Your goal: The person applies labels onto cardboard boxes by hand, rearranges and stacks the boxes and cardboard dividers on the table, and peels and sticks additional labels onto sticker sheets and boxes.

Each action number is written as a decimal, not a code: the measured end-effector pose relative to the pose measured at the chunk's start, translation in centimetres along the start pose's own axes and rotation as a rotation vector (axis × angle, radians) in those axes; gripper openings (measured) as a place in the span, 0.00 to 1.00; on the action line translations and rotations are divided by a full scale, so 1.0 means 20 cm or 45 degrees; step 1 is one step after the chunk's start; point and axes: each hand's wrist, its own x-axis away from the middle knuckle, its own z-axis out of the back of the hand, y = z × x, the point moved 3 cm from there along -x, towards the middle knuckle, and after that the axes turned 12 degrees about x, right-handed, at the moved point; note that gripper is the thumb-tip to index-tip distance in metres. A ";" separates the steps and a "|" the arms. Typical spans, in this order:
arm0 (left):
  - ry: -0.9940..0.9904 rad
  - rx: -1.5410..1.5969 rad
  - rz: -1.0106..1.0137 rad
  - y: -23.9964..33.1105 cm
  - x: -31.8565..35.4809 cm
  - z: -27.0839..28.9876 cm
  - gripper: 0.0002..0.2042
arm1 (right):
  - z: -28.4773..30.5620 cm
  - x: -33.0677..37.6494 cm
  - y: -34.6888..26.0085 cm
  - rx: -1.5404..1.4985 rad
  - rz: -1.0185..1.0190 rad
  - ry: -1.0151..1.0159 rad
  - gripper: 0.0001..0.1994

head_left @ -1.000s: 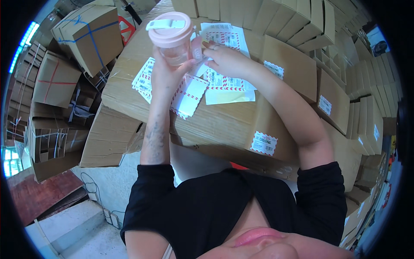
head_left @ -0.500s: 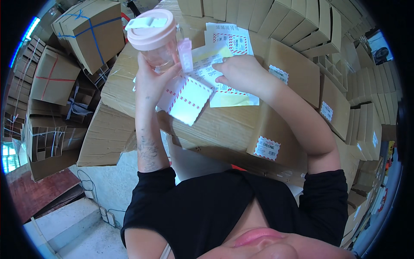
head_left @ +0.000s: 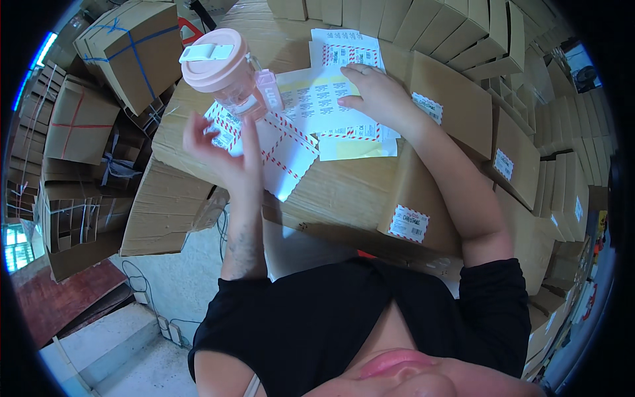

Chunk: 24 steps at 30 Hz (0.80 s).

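A clear tumbler with a pink lid (head_left: pixel 215 63) stands on the cardboard surface (head_left: pixel 331 192). From its side hangs a pink strap (head_left: pixel 269 90). Just on the near side of the tumbler, my left hand (head_left: pixel 228 153) is open and holds nothing, its fingers apart and slightly blurred. White label sheets with red striped borders (head_left: pixel 284 155) lie partly beneath the tumbler. Over a sheet of small printed labels (head_left: pixel 321 99), my right hand (head_left: pixel 383 99) is open, thumb and fingers spread. Whether its fingertips press on the paper, I cannot tell.
Labelled cardboard boxes (head_left: pixel 450 99) sit on the right, one nearer box (head_left: pixel 423 205) beside my right forearm. Rows of upright cartons (head_left: pixel 456 33) line the back. Tied bundles of flat cardboard (head_left: pixel 135 49) are stacked at the left, and a cable (head_left: pixel 142 284) runs along the floor.
My left hand has let go of the tumbler and drawn back toward me; the tumbler now stands slightly farther left. My right hand has shifted a little, its fingers more spread.
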 end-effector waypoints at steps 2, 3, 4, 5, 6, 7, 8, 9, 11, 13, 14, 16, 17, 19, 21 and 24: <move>-0.129 0.115 -0.600 0.08 0.12 0.00 0.31 | -0.02 0.00 0.03 -0.064 0.067 0.110 0.28; -0.411 0.121 -0.516 0.17 0.10 -0.09 0.24 | -0.04 -0.01 0.06 -0.061 0.055 0.106 0.28; -0.693 0.117 -0.429 0.30 0.06 -0.18 0.17 | -0.05 -0.02 0.09 -0.097 0.075 0.136 0.27; -0.786 0.081 -0.337 0.33 0.02 -0.28 0.12 | -0.05 -0.03 0.09 -0.129 0.100 0.168 0.26; -0.874 0.036 -0.241 0.31 -0.04 -0.38 0.07 | -0.05 -0.02 0.07 -0.134 0.107 0.166 0.26; -0.902 -0.058 -0.296 0.20 -0.08 -0.48 0.08 | -0.04 -0.03 0.06 -0.142 0.100 0.179 0.24; -0.927 -0.154 -0.353 0.08 -0.12 -0.57 0.10 | -0.03 -0.03 0.04 -0.149 0.093 0.196 0.22; -1.007 -0.320 -0.315 0.00 -0.15 -0.63 0.11 | -0.03 -0.03 0.03 -0.153 0.099 0.196 0.22; -1.084 -0.478 -0.281 -0.08 -0.23 -0.72 0.12 | -0.05 -0.02 0.03 -0.183 0.042 0.298 0.19; -1.156 -0.594 0.009 -0.13 -0.29 -0.77 0.18 | -0.03 -0.01 0.02 -0.190 0.040 0.314 0.17; -1.157 -0.590 0.007 -0.14 -0.29 -0.77 0.18 | -0.02 -0.01 0.02 -0.202 0.046 0.327 0.16; -1.132 -0.542 0.200 -0.16 -0.29 -0.75 0.24 | -0.01 -0.01 0.02 -0.163 0.061 0.362 0.14; -1.137 -0.537 0.204 -0.16 -0.30 -0.75 0.24 | 0.00 -0.01 0.03 -0.125 0.083 0.400 0.12; -1.185 -0.469 0.307 -0.14 -0.30 -0.73 0.25 | 0.00 -0.01 0.03 -0.084 0.114 0.439 0.11; -1.173 -0.429 0.315 -0.17 -0.29 -0.73 0.27 | 0.01 -0.01 0.01 -0.043 0.144 0.480 0.10; -1.153 -0.371 0.324 -0.17 -0.29 -0.71 0.30 | 0.03 0.01 -0.01 0.106 0.206 0.568 0.10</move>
